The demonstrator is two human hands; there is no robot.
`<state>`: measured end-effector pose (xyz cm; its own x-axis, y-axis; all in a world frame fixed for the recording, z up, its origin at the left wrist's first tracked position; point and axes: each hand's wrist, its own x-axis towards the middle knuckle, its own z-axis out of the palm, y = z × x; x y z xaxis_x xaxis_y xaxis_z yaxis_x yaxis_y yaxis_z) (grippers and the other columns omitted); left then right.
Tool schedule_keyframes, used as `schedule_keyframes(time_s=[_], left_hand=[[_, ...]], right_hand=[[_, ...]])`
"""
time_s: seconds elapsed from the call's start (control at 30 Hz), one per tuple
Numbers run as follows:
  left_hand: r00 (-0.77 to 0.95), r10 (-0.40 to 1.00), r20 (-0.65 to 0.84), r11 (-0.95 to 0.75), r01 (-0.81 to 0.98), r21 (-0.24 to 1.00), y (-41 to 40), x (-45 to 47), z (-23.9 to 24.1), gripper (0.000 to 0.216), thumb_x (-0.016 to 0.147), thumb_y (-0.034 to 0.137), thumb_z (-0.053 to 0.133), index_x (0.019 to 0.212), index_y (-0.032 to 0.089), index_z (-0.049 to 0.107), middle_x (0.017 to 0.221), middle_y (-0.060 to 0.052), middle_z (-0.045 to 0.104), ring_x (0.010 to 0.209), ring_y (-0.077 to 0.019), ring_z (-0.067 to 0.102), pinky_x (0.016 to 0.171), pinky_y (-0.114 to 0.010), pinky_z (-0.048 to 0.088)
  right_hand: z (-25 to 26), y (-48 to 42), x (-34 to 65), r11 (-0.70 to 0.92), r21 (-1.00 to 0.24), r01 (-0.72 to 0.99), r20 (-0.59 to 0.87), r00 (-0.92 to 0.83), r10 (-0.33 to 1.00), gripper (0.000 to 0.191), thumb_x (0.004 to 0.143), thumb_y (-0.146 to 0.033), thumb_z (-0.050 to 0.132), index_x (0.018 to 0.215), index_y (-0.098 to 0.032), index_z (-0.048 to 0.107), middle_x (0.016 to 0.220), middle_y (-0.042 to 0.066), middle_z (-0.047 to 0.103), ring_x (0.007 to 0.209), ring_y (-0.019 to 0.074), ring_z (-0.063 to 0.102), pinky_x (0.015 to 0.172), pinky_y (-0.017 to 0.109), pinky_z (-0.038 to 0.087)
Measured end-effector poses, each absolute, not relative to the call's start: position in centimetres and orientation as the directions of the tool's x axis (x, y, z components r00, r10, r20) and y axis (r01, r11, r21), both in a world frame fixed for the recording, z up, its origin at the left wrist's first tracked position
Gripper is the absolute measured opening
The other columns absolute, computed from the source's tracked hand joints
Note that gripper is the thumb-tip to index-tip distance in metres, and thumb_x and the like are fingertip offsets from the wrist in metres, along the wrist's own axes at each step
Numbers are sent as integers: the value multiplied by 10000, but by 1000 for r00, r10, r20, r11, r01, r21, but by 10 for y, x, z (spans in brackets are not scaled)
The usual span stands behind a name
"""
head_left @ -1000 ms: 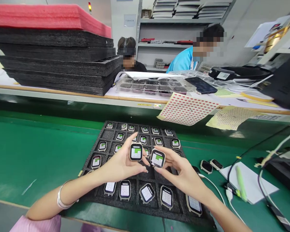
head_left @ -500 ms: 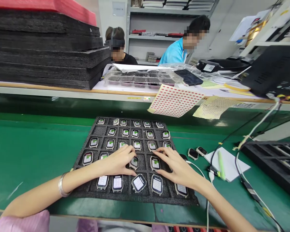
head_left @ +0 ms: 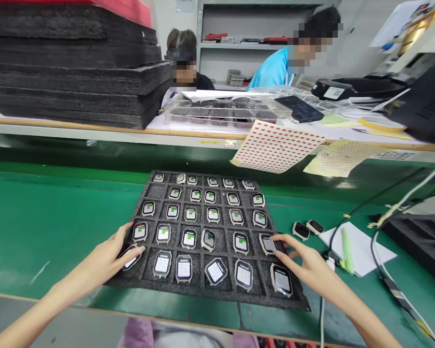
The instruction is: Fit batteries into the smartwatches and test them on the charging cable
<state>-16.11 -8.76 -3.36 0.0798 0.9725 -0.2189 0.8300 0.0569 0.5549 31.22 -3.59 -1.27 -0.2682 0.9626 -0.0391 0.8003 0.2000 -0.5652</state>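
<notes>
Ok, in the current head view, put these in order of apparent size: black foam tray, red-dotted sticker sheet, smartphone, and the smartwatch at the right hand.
Largest to smallest:
Black foam tray
Red-dotted sticker sheet
Smartphone
Smartwatch at the right hand
True sizes are less certain.

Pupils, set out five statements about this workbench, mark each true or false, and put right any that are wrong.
1. The black foam tray holds several watches with lit screens. True.
2. The left hand grips a phone. False: it is at the tray's left edge; the phone lies on the raised shelf.
3. The right hand has its fingertips at a watch in the tray. True.
4. The green pen-like item lies inside the tray. False: the green pen-like item lies on white paper.
5. Two dark-screened watches lie outside the tray. True.
</notes>
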Motion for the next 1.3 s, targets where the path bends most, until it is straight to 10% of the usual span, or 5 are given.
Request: schedule_keyframes(time_s=[0.27, 0.7, 1.3], left_hand=[[214, 961, -174, -81, 821, 565, -74, -160, -18, 482, 788, 226, 476, 1261, 208, 383, 1129, -72, 594, 887, -217, 606, 785, -319, 474], [487, 871, -70, -461, 857, 229, -61, -160, 1, 563, 725, 88, 670, 1237, 238, 491, 1468, -163, 277, 1341, -345, 291, 1019, -507, 365], [507, 857, 90, -510, 860, 20, -80, -173, -25, 339, 871, 254, 516, 1207, 213, 532, 1422, -151, 393, 1337, -325, 316, 1007, -496, 391]], right_hand=[[-27, -6, 318, 307, -437, 845, 35, -325, 945, 439, 847, -440, 445, 1181, -188, 578, 1183, 110, 630, 977, 289, 628, 706, 361, 546], [-8, 34, 317, 413, -237, 879, -121, -449, 885, 451, 783, -546, 530, 1105, -245, 625, 1030, 110, 643, 923, 307, 645, 820, 405, 519], [1, 19, 304, 471, -74, 879, -144, -477, 867, 413, 791, -445, 587, 1059, -137, 652, 1266, 198, 496, 1164, 368, 486, 918, 480, 455]])
